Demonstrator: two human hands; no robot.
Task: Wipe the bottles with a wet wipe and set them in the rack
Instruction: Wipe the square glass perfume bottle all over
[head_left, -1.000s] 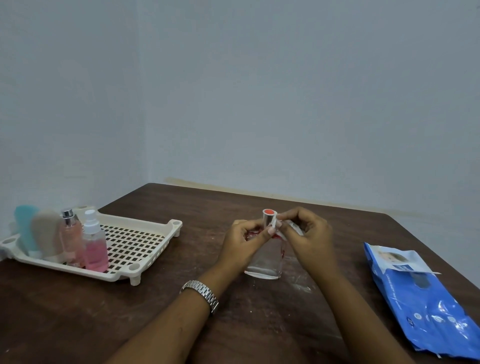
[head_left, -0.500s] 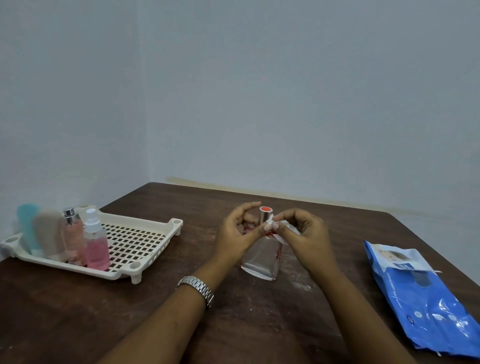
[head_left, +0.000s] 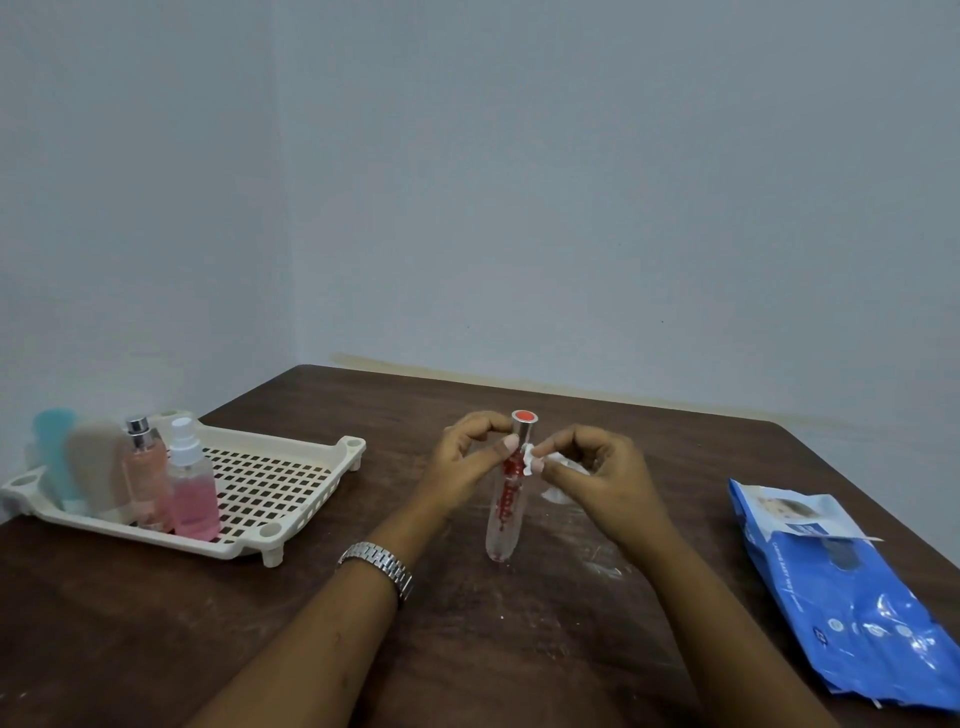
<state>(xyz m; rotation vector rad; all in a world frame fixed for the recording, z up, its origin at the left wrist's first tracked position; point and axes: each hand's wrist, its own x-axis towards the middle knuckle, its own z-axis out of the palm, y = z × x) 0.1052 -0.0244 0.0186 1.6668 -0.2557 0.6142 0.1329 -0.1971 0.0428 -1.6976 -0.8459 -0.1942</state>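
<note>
Turned since half a second ago: the clear bottle (head_left: 506, 506) now shows its narrow edge to the camera where it showed its broad face, and it has shifted slightly rightward on the table (head_left: 519, 649).

1. Hold. The left hand (head_left: 467, 467) grips the bottle near the silver cap, thumb and fingers curled round it. This steadies the bottle while its base rests on the table, leaning a little. The right hand (head_left: 597, 473) pinches a folded wet wipe (head_left: 529, 460) between thumb and fingertips, pressed to the shoulder just below the cap. Judged: wiping is in hand and racking is not yet done.

2. Containers. The cream rack (head_left: 291, 467) stands well to the left. It holds four upright bottles, crowded at one end: a teal bottle (head_left: 52, 447), a beige bottle (head_left: 96, 467), a pink perfume bottle (head_left: 145, 478) and a pink spray bottle (head_left: 192, 493). The grid beside them stays bare (room enough for this one, by my estimate).

3. Supply. The blue wipes pack (head_left: 857, 613) lies at the right, flap lifted.
</note>
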